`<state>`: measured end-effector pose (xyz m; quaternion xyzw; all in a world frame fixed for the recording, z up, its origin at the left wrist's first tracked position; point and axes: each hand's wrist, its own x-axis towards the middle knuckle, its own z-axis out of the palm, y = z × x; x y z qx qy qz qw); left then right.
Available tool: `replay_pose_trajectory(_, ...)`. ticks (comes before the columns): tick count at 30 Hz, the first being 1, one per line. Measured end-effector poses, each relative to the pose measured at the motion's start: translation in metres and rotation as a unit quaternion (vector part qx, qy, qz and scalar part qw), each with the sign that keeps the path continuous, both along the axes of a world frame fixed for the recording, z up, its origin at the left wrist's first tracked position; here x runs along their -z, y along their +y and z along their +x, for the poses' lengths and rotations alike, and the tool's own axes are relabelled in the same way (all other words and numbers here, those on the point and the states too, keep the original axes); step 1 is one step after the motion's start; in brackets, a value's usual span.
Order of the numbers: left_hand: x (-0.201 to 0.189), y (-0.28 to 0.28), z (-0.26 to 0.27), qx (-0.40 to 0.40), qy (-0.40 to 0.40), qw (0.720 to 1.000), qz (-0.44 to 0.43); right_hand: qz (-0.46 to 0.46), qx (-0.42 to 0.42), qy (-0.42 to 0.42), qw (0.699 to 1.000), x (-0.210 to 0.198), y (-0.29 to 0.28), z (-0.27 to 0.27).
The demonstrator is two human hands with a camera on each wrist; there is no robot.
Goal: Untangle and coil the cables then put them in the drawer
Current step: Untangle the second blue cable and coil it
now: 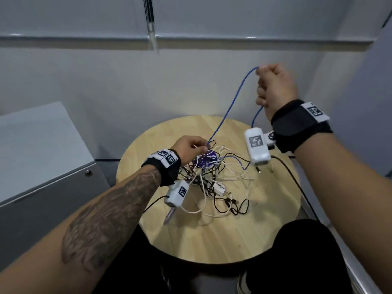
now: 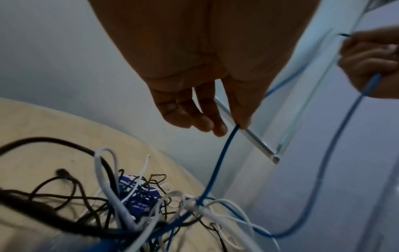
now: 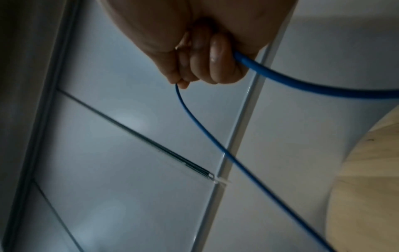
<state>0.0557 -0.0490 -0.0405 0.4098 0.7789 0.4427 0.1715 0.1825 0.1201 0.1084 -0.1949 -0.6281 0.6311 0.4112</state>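
Note:
A tangle of white, black and purple cables (image 1: 214,179) lies in the middle of the round wooden table (image 1: 212,236). A blue cable (image 1: 231,102) rises out of it. My left hand (image 1: 204,147) hovers low over the tangle and pinches the blue cable (image 2: 218,167) between thumb and fingertips. My right hand (image 1: 273,85) is raised to the right, behind the table, and grips the same cable in a fist (image 3: 205,59). One strand runs from the top of the fist to my left hand; another hangs from under it in a loop back towards the tangle (image 2: 140,204).
A grey metal cabinet (image 1: 42,155) with a round lock stands left of the table. A grey wall rises close behind. A black cable (image 1: 292,179) trails off the table's right edge. My legs in black trousers sit under the near edge.

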Motion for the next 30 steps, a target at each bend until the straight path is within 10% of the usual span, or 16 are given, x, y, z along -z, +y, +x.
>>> replay_pose_trajectory(11, -0.113, 0.019, 0.007, -0.028, -0.250, 0.923, 0.292, 0.126, -0.125, -0.173, 0.969, 0.058, -0.039, -0.003)
replay_pose_trajectory(17, -0.131, 0.012, 0.003, 0.023, -0.350, 0.870, 0.347, 0.190, -0.160, -0.137, 0.959, 0.048, -0.047, -0.007)
replay_pose_trajectory(24, -0.093, 0.015, 0.035, 0.069, -0.251, 0.955, 0.139, 0.100, -0.151, -0.088, 0.980, 0.021, -0.036, -0.009)
replay_pose_trajectory(30, -0.085, 0.019, 0.055, 0.048, -0.201, 0.972, 0.116, -0.023, -0.169, -0.061, 0.983, 0.022, -0.035, -0.013)
